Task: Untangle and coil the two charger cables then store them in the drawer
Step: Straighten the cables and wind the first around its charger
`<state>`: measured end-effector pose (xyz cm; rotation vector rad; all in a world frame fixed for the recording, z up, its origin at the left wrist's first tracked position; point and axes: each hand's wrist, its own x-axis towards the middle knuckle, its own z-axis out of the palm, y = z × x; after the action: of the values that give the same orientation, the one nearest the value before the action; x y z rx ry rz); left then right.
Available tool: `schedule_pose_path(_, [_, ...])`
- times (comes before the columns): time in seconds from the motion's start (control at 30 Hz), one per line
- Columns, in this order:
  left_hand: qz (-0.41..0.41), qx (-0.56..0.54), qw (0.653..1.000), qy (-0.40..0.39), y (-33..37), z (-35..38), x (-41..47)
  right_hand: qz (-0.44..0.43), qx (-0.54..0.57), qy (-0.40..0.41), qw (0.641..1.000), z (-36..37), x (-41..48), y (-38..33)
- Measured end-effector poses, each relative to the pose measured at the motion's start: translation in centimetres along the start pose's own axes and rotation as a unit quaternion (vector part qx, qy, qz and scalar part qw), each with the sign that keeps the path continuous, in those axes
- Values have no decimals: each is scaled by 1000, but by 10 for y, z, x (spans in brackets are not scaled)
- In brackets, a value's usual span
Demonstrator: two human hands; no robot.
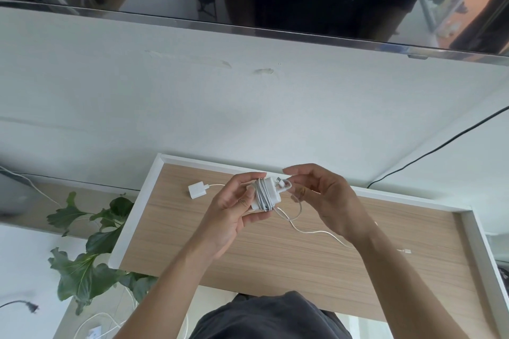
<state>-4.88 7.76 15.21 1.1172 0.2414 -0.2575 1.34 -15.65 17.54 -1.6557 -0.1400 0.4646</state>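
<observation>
**Wrapped charger held over the open drawer**

Left hand is gripping a white charger brick, thumb along its near side and fingers curling over the far top. White cable is lying wound in several turns around the brick's middle, just beside the left fingertips.

Right hand is pinching the cable's free end, thumb and forefinger closed on it right next to the brick; the plug tip is poking up between the two hands.

Below the grip, the drawer is sitting open, wood-grain floor showing. A second charger is resting on that floor, left of the held brick and apart from it. Its loose cable is trailing under the right hand (partly hidden by the wrist) toward a connector lying beyond the right forearm.
</observation>
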Motion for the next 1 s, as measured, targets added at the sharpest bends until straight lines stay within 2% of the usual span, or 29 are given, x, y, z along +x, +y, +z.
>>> schedule_pose_path(0.1, [3, 27, 999, 18, -1, -1, 2, 16, 10, -8, 1000, 1, -4, -3])
schedule_pose_path(0.23, [23, 74, 997, 29, -4, -2, 4, 39, -86, -17, 995, 8, -7, -7])
schedule_pose_path(0.33, [34, 109, 993, 10, -6, -1, 3, 56, -141, 18, 988, 12, -6, -12])
schedule_pose_path(0.5, [31, 118, 992, 21, -7, 0, 2, 28, -122, 102, 987, 13, -2, -17])
schedule_pose_path(0.77, [-3, 155, 988, 16, -12, -2, -1, -31, -7, 83, 996, 14, 4, -33])
schedule_pose_path(1.0, [-30, 172, 984, 39, -18, 5, 1, -16, -69, 20, 997, 32, 3, -44])
